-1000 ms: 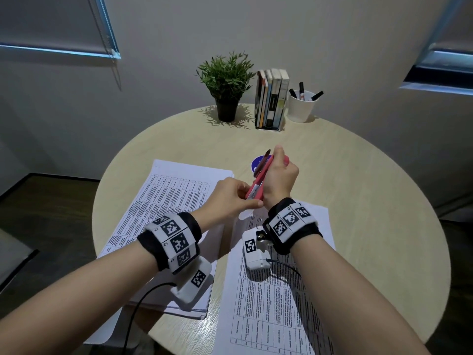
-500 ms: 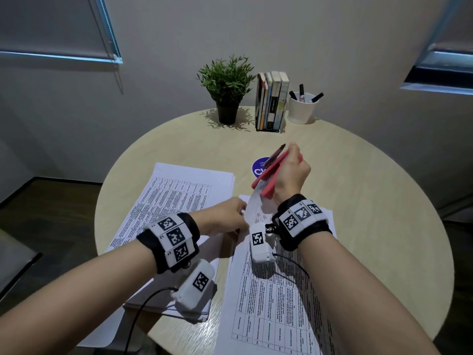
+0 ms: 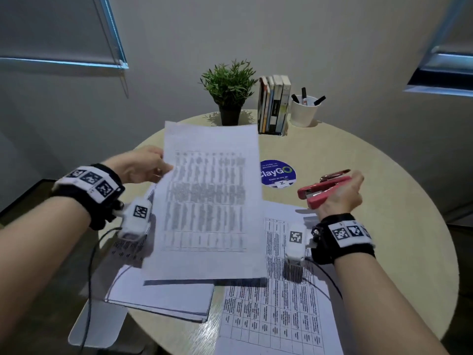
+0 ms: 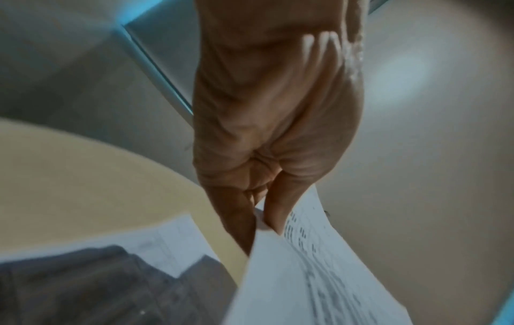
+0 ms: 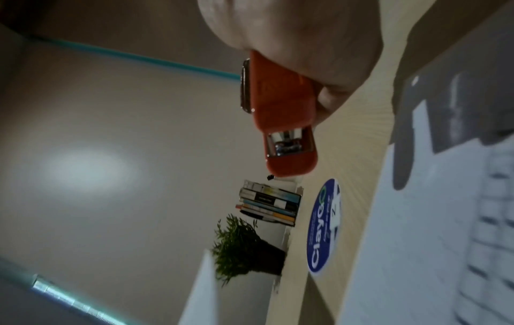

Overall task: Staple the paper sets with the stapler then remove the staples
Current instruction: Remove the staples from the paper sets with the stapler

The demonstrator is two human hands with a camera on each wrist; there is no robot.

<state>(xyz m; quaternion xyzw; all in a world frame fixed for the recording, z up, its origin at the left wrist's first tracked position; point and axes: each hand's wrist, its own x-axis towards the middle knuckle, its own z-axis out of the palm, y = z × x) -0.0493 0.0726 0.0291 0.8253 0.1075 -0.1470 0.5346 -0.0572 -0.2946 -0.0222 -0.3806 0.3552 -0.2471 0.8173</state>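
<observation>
Holding, left: your left hand [image 3: 143, 163] pinches the lifted paper set [image 3: 210, 201] at its left edge, thumb and fingers [image 4: 274, 211] clamped on thin, flexing white sheets printed with tables.
Holding, right: your right hand [image 3: 343, 193] curls round the red plastic stapler [image 3: 322, 192], its metal mouth apart.
Surface: round pale wood-grain table [image 3: 384, 201]; flat paper stack [image 3: 163, 298] and loose printed sheet [image 3: 276, 316]; round blue sticker [image 3: 277, 172].
Room: potted plant [image 3: 229, 90], upright books [image 3: 273, 103], white pen cup [image 3: 304, 110] by a plain wall.
</observation>
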